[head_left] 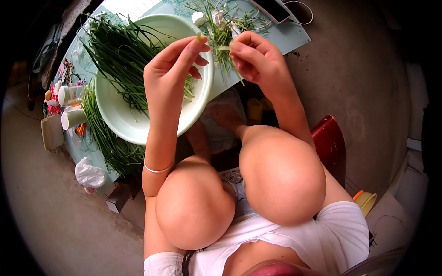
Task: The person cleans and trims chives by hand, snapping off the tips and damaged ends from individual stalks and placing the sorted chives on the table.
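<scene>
My left hand [174,64] is raised over the right side of a pale green basin [208,76], thumb and fingers pinched on a short green chive stem [198,37]. Across a small gap, my right hand [258,57] is closed with a pale chive end [224,48] poking out between thumb and forefinger. Inside the basin lies a bunch of long dark green chives [124,60], partly hidden by my left hand. A second chive bunch [110,140] rests on the table outside the basin's left rim. Loose trimmings [221,34] are piled behind and between my hands.
A phone [272,9] with a white cable lies at the table's far right. Jars [70,95], a white cup [72,118] and a crumpled white bag [89,174] line the left edge. My bent knees are below, and a red stool [329,142] is to the right.
</scene>
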{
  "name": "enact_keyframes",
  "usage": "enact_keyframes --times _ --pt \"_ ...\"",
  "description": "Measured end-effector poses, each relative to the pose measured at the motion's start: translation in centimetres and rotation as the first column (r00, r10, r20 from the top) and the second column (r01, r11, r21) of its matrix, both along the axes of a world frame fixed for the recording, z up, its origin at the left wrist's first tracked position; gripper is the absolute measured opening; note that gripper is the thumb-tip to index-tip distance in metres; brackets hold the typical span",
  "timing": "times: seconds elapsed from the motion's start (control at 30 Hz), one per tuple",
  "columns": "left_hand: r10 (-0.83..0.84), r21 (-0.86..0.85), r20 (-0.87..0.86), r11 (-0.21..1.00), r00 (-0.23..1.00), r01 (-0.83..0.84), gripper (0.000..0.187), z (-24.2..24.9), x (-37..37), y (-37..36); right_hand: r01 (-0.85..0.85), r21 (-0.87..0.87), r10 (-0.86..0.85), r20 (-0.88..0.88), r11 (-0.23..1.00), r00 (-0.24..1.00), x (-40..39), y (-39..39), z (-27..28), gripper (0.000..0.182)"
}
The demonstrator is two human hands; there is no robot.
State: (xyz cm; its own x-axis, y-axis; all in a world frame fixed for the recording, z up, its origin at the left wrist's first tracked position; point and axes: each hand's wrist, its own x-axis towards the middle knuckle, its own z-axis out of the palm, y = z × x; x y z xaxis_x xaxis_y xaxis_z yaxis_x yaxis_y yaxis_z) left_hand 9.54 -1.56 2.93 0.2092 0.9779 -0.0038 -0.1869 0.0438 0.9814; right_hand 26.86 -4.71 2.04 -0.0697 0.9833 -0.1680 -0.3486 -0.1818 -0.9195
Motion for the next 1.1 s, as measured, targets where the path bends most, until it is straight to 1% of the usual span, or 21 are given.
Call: enact_keyframes --times 0.17,0.23,0.27,0.3,0.33,0.43,0.47,0.5,0.57,0.6,0.63,0.67,0.7,0.77,0.8,0.83,0.87,0.9,0.97,1.03,1.1 --pt "-0.011 0.016 -0.111 1.000 0.994 0.013 0.024 -1.1 -0.1 3.0 0.117 0.085 -0.127 0.124 0.990 0.984 1.5 1.6 -1.3 0.017" --pt "-0.030 0.189 -0.310 0.978 0.950 0.093 0.021 -2.2 0.2 4.9 0.193 0.148 -0.231 0.314 0.970 0.921 2.6 2.9 -2.4 0.024" --pt "0.142 0.475 -0.548 0.864 0.824 0.166 0.019 -2.6 0.6 6.2 0.175 0.156 -0.217 0.319 0.972 0.923 3.2 3.8 -3.1 0.024" --pt "0.376 0.670 -0.675 0.673 0.635 0.314 0.018 -2.5 1.0 6.7 0.166 0.196 -0.244 0.497 0.966 0.833 3.9 4.7 -3.8 0.026" --pt "0.372 0.663 -0.659 0.698 0.654 0.272 0.016 -2.6 1.2 6.7 0.168 0.230 -0.280 0.650 0.958 0.706 4.6 5.3 -4.9 0.028" --pt "0.350 0.687 -0.650 0.650 0.675 0.325 0.012 -3.6 2.1 8.3 0.163 0.245 -0.291 0.707 0.956 0.645 4.6 6.8 -6.0 0.029" --pt "0.335 0.651 -0.688 0.677 0.643 0.344 0.015 -4.2 2.3 8.9 0.099 0.251 -0.263 0.790 0.963 0.554 4.8 7.3 -6.5 0.024" --pt "0.413 0.683 -0.692 0.641 0.592 0.351 0.023 -5.0 2.6 9.5 0.087 0.255 -0.259 0.791 0.963 0.555 4.7 8.1 -7.1 0.024" --pt "0.487 0.726 -0.668 0.592 0.563 0.349 0.027 -5.9 2.4 10.1 -0.054 0.380 -0.317 0.835 0.923 0.450 4.4 9.0 -7.9 0.023" --pt "0.495 0.730 -0.664 0.589 0.560 0.346 0.027 -4.0 2.0 9.6 -0.166 0.346 -0.290 0.912 0.923 0.291 4.4 9.1 -7.6 0.027" --pt "0.425 0.648 -0.721 0.694 0.548 0.314 0.029 -2.3 1.2 8.9 -0.170 0.350 -0.291 0.910 0.921 0.296 4.2 9.0 -7.5 0.027" --pt "0.346 0.550 -0.768 0.787 0.539 0.279 0.031 -0.4 0.1 8.0 -0.149 0.354 -0.271 0.875 0.923 0.402 3.8 8.8 -7.3 0.028" --pt "0.451 0.640 -0.734 0.709 0.507 0.297 0.026 0.5 -1.5 7.3 -0.132 0.354 -0.245 0.828 0.926 0.504 3.5 8.5 -7.4 0.029" --pt "0.329 0.523 -0.668 0.845 0.668 0.107 0.021 2.2 -4.4 5.2 -0.111 0.319 -0.215 0.818 0.941 0.533 3.2 8.4 -7.6 0.031" --pt "0.334 0.496 -0.576 0.869 0.746 -0.006 0.021 0.8 -6.2 4.8 -0.091 0.354 -0.238 0.775 0.931 0.586 3.4 8.5 -8.2 0.032" --pt "0.347 0.451 -0.474 0.885 0.810 -0.115 0.022 -0.7 -8.2 4.3 -0.068 0.386 -0.258 0.728 0.920 0.635 3.4 8.7 -8.9 0.033" --pt "0.379 0.501 -0.485 0.859 0.788 -0.105 0.028 -0.5 -10.0 3.0 -0.029 0.464 -0.317 0.648 0.885 0.693 3.2 8.9 -9.6 0.033" --pt "0.428 0.490 -0.458 0.853 0.779 -0.180 0.031 -0.2 -11.1 1.5 -0.027 0.509 -0.366 0.653 0.860 0.662 2.8 8.7 -8.8 0.030" --pt "0.506 0.457 -0.412 0.834 0.758 -0.309 0.031 -0.6 -13.5 -0.9 0.075 0.440 -0.341 0.566 0.895 0.751 1.9 8.1 -7.0 0.027" --pt "0.556 0.430 -0.392 0.815 0.733 -0.388 0.030 -1.0 -15.0 -2.8 0.058 0.401 -0.256 0.463 0.914 0.849 1.0 7.9 -5.2 0.021" --pt "0.597 0.391 -0.378 0.796 0.707 -0.462 0.029 -1.3 -16.3 -4.6 -0.018 0.282 -0.194 0.702 0.959 0.685 -1.4 7.2 -1.8 0.020"
